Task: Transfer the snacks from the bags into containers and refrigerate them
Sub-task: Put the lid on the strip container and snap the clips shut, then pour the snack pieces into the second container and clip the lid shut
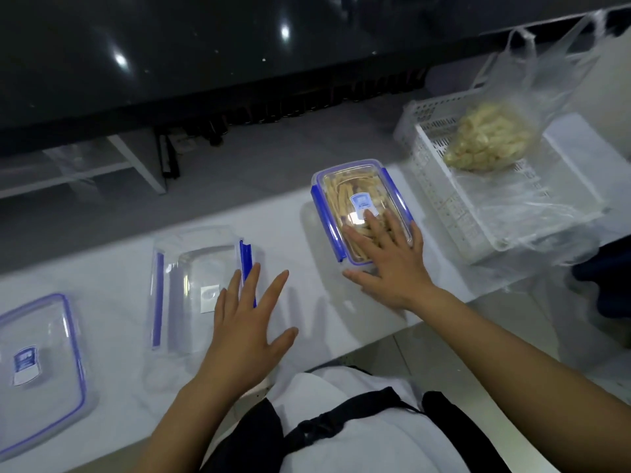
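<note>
Snack-filled clear rectangular container with blue-clipped lid [360, 206] lies under right hand [389, 264], grip spread flat on its near end; long axis runs away. Left hand [246, 332] spread, hovering beside empty clear container [194, 285] on white bench [307, 302].

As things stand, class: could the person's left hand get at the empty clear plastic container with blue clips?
Probably yes: the left hand hovers open at the empty clear plastic container, nothing lying between them.

Left hand [244, 331] hovers flat, palm down, fingers [251, 285] spread and straight, near the table's front edge. Right hand [389, 264], further back and to the right, lies palm down, fingers straight, arm extended forward.
</note>
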`<action>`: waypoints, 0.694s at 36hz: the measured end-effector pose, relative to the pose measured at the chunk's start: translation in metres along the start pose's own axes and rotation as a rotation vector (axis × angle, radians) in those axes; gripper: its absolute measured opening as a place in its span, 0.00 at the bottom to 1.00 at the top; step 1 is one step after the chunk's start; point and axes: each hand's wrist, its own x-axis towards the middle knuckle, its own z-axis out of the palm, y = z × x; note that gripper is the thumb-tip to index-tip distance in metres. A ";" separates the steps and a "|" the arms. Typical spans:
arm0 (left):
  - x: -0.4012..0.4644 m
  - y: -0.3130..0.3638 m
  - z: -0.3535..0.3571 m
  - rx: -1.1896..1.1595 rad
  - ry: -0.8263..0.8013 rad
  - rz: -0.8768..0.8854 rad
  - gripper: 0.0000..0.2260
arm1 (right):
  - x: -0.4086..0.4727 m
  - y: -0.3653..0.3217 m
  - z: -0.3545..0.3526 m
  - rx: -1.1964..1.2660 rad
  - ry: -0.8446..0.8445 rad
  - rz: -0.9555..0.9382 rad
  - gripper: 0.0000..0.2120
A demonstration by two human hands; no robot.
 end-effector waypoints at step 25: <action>0.279 0.270 -0.123 0.206 0.278 0.612 0.42 | -0.019 0.200 -0.187 0.816 0.587 0.457 0.37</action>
